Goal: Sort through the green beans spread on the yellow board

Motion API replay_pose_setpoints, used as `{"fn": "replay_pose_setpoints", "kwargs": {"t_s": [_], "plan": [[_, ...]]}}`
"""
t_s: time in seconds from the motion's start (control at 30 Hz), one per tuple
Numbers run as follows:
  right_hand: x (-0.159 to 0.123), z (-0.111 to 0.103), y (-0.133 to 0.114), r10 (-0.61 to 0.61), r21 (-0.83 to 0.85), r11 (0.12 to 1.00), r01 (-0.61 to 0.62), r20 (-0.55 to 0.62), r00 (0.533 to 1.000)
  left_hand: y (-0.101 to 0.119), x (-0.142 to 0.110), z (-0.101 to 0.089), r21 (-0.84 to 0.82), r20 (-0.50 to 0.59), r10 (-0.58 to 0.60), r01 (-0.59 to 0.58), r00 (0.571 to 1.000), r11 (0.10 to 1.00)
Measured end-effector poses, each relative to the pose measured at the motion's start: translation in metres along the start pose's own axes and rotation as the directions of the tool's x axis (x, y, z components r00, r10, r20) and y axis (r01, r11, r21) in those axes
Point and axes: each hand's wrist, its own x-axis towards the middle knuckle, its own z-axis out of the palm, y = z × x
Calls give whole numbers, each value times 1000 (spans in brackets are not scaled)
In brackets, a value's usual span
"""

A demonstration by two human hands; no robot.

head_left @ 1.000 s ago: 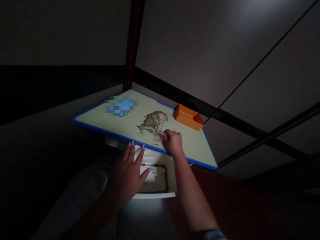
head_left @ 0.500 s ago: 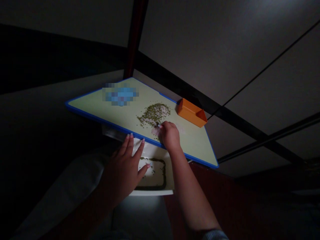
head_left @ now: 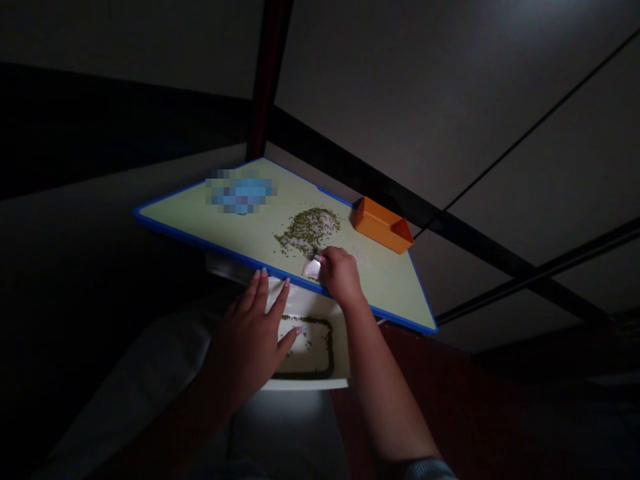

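apparently picking through scattered grains (head_left: 311,225), the right hand (head_left: 343,275) bunches its fingers, any hold unclear; left hand (head_left: 250,333) splayed at the board's (head_left: 395,287) edge. next move likely calls for light fingertips.

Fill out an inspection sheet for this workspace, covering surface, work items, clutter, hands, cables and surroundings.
Surface: pale yellow-green, blue-rimmed rectangular board, partly above a white rectangular tray.
Work items: small green grains scattered on the board; green bits inside the tray.
Clutter: orange open rectangular box, far right corner; blue patch, far left, pixelated.
Hands: left hand spread at the board's near edge; right hand curled beside the grains, contents unclear.
Cables: nothing seen.
Surroundings: dim; pale panelled wall, dark red floor.
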Motion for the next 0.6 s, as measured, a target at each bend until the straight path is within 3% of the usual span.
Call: {"fn": "replay_pose_setpoints", "kwargs": {"t_s": [0.3, 0.6], "plan": [[-6, -1, -2, 61, -74, 995, -59, 28, 998, 0, 0, 3, -20, -10, 4, -4, 1000, 1000], [-6, 2, 1, 15, -44, 999, -12, 51, 999, -3, 0, 3, 4, -12, 34, -34, 999, 999]]}}
